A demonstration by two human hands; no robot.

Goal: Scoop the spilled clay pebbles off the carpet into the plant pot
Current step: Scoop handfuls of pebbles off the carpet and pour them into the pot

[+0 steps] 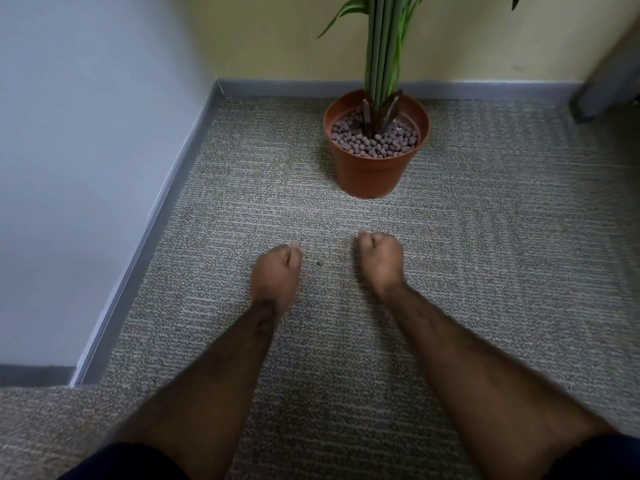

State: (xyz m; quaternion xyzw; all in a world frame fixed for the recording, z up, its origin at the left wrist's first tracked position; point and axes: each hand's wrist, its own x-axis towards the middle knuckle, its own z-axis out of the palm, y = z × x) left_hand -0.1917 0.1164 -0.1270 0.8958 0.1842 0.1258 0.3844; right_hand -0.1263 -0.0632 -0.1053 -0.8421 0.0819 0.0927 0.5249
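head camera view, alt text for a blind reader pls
Two bare hands, left hand and right hand, hover closed over grey carpet, one small stray pebble between them. Beyond stands a terracotta-coloured plastic plant pot topped with clay pebbles.

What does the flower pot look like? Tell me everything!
The plant pot is round, orange-brown and looks like plastic, wider at its rim than at its base. It stands upright on the grey carpet near the wall. Purplish-brown clay pebbles fill it nearly to the rim, and green plant stems rise from the middle. Neither hand touches it.
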